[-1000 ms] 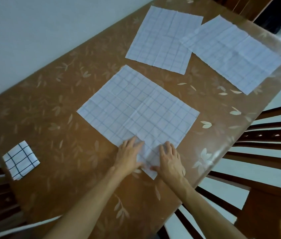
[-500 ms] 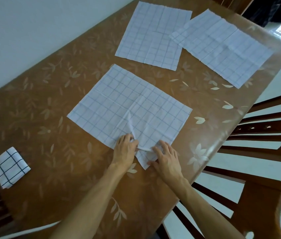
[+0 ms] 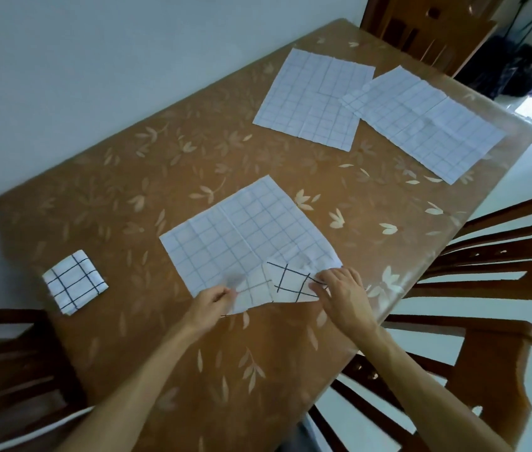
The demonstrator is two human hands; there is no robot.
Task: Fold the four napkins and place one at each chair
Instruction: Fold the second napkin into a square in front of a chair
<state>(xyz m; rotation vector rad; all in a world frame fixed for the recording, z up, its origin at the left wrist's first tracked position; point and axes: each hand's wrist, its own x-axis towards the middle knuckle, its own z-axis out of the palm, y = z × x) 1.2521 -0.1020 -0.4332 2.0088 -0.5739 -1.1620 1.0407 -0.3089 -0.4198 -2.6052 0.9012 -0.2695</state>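
1. Our left hand [image 3: 212, 300] pinches the near edge of the napkin [image 3: 242, 236] lying before us on the table [image 3: 160, 177].
2. Our right hand [image 3: 344, 296] grips its turned-over corner, dark grid showing.
3. A folded napkin [image 3: 73, 282] lies by the left chair [image 3: 3, 353]; the far-left napkin [image 3: 313, 99] and far-right napkin [image 3: 424, 125] lie flat, overlapping.

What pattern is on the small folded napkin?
Folded napkin: white with dark grid lines; head view.

Four napkins [image 3: 245, 236], four chairs [image 3: 493, 243], two hands [image 3: 207, 305].
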